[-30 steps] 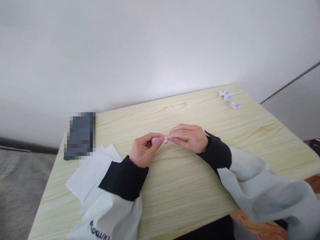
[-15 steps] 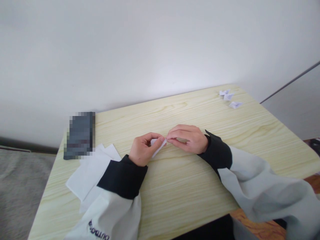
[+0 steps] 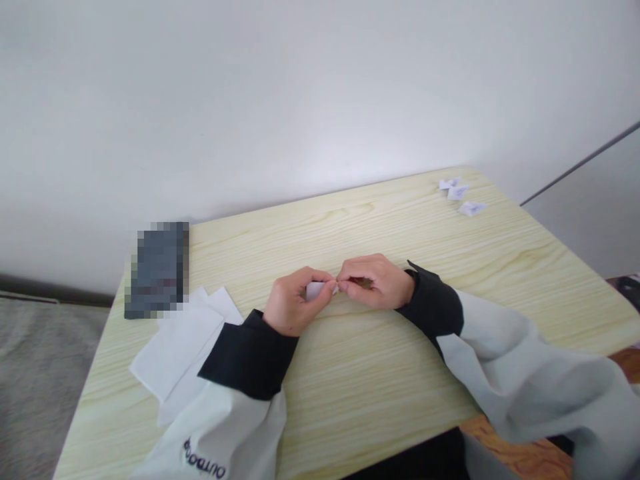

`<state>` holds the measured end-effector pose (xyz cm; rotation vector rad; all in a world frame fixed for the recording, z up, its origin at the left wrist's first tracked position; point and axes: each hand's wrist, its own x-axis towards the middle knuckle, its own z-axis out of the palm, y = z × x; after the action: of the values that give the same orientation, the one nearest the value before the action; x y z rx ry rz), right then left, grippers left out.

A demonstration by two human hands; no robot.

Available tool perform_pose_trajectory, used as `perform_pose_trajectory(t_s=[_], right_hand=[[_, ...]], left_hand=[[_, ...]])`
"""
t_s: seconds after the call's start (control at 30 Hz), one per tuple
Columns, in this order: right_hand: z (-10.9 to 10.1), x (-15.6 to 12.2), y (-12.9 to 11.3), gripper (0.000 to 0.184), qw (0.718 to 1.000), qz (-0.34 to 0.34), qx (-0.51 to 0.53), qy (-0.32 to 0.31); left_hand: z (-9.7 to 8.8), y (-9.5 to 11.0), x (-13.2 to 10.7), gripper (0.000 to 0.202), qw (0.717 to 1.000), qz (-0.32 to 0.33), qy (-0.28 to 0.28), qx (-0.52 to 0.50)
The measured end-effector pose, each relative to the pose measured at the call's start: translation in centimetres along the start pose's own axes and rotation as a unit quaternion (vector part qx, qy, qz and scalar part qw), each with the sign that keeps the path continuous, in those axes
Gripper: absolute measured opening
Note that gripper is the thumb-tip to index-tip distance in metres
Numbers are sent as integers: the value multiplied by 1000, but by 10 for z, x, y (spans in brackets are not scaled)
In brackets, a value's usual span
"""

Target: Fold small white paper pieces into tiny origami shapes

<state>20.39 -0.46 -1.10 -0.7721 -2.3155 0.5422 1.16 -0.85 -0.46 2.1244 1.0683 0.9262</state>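
Observation:
A small folded piece of white paper [image 3: 315,290] is held above the middle of the table. My left hand [image 3: 299,300] pinches it between thumb and fingers, hiding much of it. From the other side, the thumb and fingertips of my right hand [image 3: 376,280] close on the paper's right end, tip to tip with my left hand. The exact shape of the fold is covered by my fingers.
Flat white paper sheets [image 3: 175,347] overlap on the table's left, partly under my left sleeve. Behind them lies a dark, pixelated flat object [image 3: 157,270]. Small folded white paper pieces [image 3: 471,209] sit at the far right corner. A pale wall [image 3: 300,100] borders the table's [image 3: 380,373] back edge.
My left thumb has moved right, up to the right fingertips. The paper has turned; its lower edge no longer sticks out below my left thumb.

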Motion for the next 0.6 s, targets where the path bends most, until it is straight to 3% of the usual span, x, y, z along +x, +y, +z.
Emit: perform_pose_trajectory(t_s=[0.17,0.43,0.6], right_hand=[[-5,-2,1,16,997,40,61,-32],[0,1,-1,18,999,30,25,-2],[-2,-1,3,17,997,40,60,-37]], left_hand=[[0,-1,1,18,998,-57,5,-30],[1,-3,0,19,998,-51,-16,-40],[0,-3,1,20,997,-62,-11,-43]])
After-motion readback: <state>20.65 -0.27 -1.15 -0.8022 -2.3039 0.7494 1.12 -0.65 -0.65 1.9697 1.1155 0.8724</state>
